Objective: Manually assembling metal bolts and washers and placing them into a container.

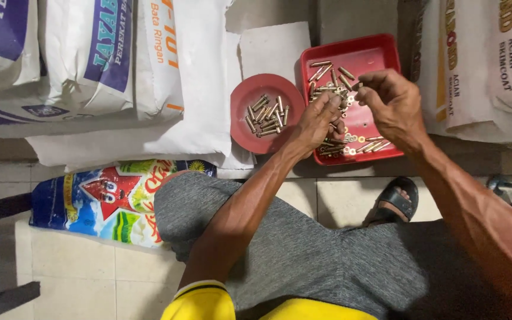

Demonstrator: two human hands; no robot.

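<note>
My left hand [318,121] hovers over the red square tray [380,50], its fingers pinched on a small brass bolt. My right hand [391,102] is close beside it, thumb and fingers pinched on a tiny part at the bolt's tip; the part is too small to identify. The tray holds several brass bolts [332,76] and small washers [351,138]. To the left sits a round red dish [241,127] with a pile of several brass bolts [266,114].
Large white sacks [108,59] are stacked at left and more sacks [487,65] at right. A colourful bag [105,201] lies on the tiled floor by my knee. My sandalled foot [393,201] rests below the tray.
</note>
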